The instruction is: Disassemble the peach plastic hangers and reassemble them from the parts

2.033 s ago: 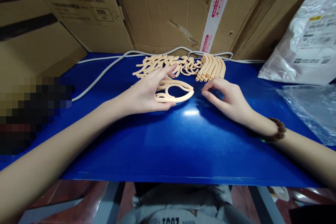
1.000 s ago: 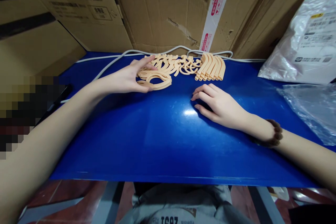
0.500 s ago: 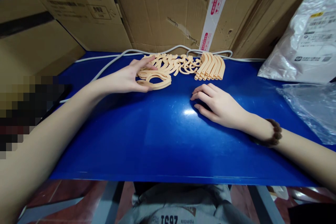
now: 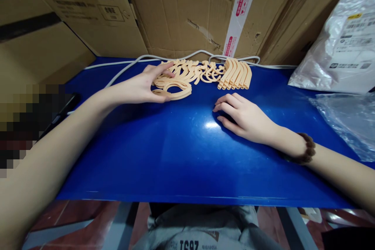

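My left hand (image 4: pixel 158 83) reaches over the left end of a stack of beige oval plastic loops (image 4: pixel 178 94). Its thumb lies along the near edge and its fingers stretch over the far side, thumb and fingers wide apart. Contact with the loops seems likely, but the fingers partly cover that end. My right hand (image 4: pixel 238 115) rests on the blue tabletop with loosely bent, separated fingers and nothing in it. Just beyond it lies a row of curved beige plastic arms (image 4: pixel 235 75). Beige hook-shaped pieces (image 4: pixel 209 73) lie between this row and the loops.
Cardboard boxes (image 4: pixel 181 11) wall off the back and left. A white cable (image 4: pixel 125 68) runs behind the beige parts. At right stand a white plastic parcel bag (image 4: pixel 336 54) and a clear plastic bag (image 4: pixel 348 117). The blue tabletop (image 4: pixel 175 164) ends close to my lap.
Both hands and the beige pieces keep their places. Only a very slight shift of the whole view shows.
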Action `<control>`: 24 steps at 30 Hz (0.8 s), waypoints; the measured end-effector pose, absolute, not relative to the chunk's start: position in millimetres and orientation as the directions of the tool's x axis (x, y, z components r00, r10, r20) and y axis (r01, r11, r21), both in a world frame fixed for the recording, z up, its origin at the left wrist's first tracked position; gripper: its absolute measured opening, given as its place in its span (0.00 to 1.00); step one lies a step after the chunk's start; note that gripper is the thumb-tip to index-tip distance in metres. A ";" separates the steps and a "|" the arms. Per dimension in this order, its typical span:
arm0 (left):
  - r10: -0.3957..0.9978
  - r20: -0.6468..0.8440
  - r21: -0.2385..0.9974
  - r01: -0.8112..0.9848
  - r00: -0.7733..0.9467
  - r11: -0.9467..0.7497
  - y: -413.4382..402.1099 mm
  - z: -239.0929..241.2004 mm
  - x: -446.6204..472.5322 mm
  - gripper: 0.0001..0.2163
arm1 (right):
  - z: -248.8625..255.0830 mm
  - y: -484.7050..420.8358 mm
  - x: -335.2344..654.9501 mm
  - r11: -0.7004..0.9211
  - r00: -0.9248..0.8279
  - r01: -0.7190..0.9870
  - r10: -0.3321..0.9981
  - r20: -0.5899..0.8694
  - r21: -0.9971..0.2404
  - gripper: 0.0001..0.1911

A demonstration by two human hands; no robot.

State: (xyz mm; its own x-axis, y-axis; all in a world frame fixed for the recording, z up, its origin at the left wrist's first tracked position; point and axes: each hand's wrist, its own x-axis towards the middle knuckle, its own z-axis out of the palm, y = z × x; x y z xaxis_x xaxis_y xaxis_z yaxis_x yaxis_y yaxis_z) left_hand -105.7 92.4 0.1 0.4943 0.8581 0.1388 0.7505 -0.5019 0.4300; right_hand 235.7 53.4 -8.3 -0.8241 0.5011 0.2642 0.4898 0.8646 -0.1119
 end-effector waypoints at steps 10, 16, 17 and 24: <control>0.925 -0.041 0.224 0.906 0.377 -0.359 95.0 16.8 -148.7 0.59 | -9.0 53.6 235.0 0.866 -0.825 0.492 0.497 0.268 -0.093 0.13; 0.908 -0.047 0.166 0.900 0.416 -0.404 105.1 0.9 -163.8 0.58 | -9.0 53.8 236.2 0.868 -0.828 0.489 0.493 0.268 -0.086 0.13; 0.903 -0.041 0.167 0.894 0.428 -0.416 106.4 -1.0 -164.7 0.57 | -8.8 53.7 236.2 0.869 -0.828 0.488 0.492 0.268 -0.086 0.13; 0.843 0.077 0.118 0.835 0.532 -0.538 118.0 -10.5 -170.0 0.53 | -7.6 53.2 234.4 0.867 -0.826 0.488 0.496 0.268 -0.099 0.13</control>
